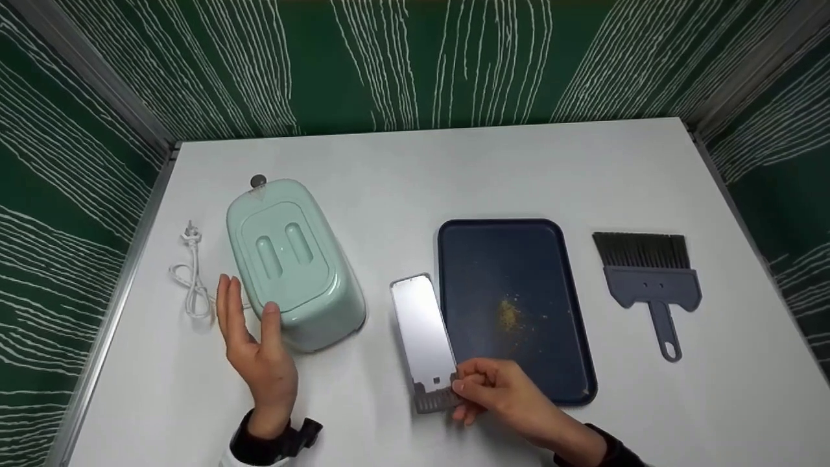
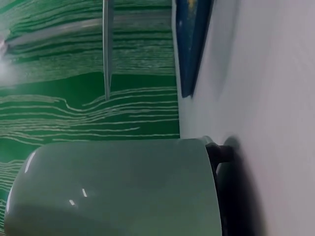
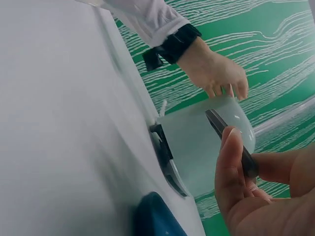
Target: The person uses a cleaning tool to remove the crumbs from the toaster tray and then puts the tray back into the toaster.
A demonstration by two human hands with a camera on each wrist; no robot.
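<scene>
A shiny metal crumb tray (image 1: 425,334) with a grey slotted end is pinched at that end by my right hand (image 1: 502,389), thumb on top and fingers below. It appears edge-on in the right wrist view, where the thumb (image 3: 231,145) presses its side. My left hand (image 1: 259,353), fingers extended and thumb apart, is beside the near end of a mint-green toaster (image 1: 337,285). Two long recesses mark the toaster's top. The left wrist view shows its smooth side (image 2: 118,187) but no left-hand fingers.
Right of the crumb tray lies a dark blue rectangular tray (image 1: 499,253) with yellowish crumbs (image 1: 509,314) on it. Farther right is a grey hand brush (image 1: 652,285). A white power cord (image 1: 193,279) lies bundled left of the toaster. Green panels surround the white table.
</scene>
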